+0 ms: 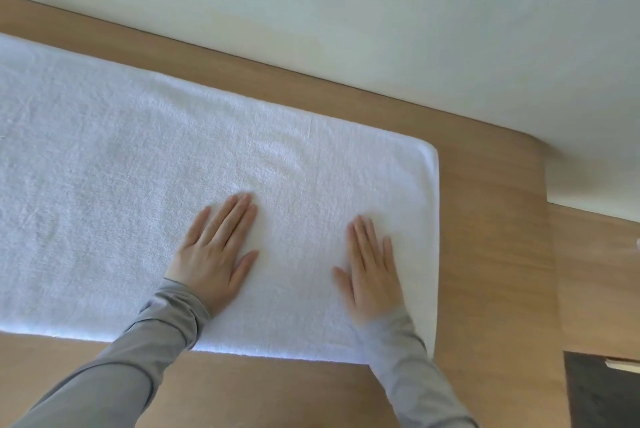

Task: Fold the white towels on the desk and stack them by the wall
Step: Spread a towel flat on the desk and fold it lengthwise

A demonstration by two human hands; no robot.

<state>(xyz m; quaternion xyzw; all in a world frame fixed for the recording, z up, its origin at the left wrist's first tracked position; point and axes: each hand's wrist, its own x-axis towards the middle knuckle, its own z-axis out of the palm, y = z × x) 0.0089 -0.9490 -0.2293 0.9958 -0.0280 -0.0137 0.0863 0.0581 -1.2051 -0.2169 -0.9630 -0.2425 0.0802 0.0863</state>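
A large white towel lies flat on the wooden desk, folded lengthwise into a long strip that runs off the left edge of the view. Its right end stops short of the desk's right edge. My left hand rests flat on the towel with fingers straight and together. My right hand presses flat on the towel near its right end, fingers straight. Both arms wear grey sleeves.
A pale wall runs along the back of the desk, with a narrow strip of bare wood between it and the towel. The desk's right edge drops to a wooden floor. A dark object sits at the lower right.
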